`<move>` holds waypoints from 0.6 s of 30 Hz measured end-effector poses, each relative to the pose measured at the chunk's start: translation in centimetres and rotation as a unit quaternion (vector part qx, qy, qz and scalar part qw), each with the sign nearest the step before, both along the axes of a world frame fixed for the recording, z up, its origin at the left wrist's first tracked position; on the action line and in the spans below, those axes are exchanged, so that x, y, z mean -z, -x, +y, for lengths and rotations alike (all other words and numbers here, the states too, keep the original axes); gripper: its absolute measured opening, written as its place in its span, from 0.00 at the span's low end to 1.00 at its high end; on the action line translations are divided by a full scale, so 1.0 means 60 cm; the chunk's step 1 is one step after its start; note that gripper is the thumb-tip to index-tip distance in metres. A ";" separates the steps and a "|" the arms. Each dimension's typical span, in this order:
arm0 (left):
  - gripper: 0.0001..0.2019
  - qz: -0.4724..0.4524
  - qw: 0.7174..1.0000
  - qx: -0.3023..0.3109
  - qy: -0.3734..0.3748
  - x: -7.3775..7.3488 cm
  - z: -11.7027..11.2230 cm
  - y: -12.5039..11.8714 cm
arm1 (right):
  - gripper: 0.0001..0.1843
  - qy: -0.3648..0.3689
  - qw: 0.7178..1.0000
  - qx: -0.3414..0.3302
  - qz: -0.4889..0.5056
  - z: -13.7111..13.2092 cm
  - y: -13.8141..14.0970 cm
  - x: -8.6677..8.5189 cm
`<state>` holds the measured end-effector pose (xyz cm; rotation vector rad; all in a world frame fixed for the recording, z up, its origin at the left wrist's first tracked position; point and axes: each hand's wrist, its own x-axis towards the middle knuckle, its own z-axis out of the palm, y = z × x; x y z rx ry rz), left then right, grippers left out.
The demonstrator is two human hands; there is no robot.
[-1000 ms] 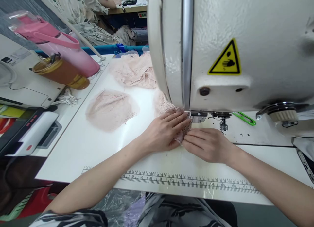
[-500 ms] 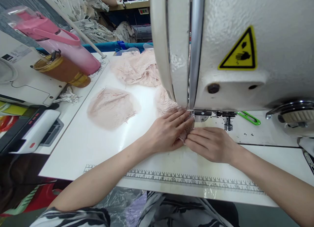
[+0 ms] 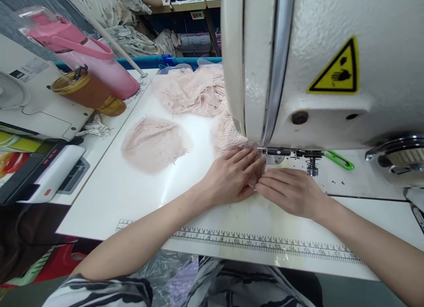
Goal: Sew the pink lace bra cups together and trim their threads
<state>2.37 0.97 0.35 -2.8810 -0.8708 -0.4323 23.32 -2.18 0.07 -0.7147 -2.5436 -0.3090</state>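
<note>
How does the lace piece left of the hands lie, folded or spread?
Spread: the lace piece lies flat on the table, rounded outline showing, apart from the left hand.

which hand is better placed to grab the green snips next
Probably the right hand: it lies nearest the green snips, with only bare table between them. The left hand lies flat on the pink lace, farther away.
</note>
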 end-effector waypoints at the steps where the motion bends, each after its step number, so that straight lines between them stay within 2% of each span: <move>1: 0.25 -0.001 1.000 0.000 -0.003 0.000 0.000 -0.001 | 0.12 0.002 1.000 0.001 -0.002 0.000 -0.001 0.000; 18: 0.26 0.011 1.000 -0.014 -0.002 -0.001 0.000 -0.001 | 0.13 0.022 0.999 0.044 0.001 0.005 -0.016 -0.002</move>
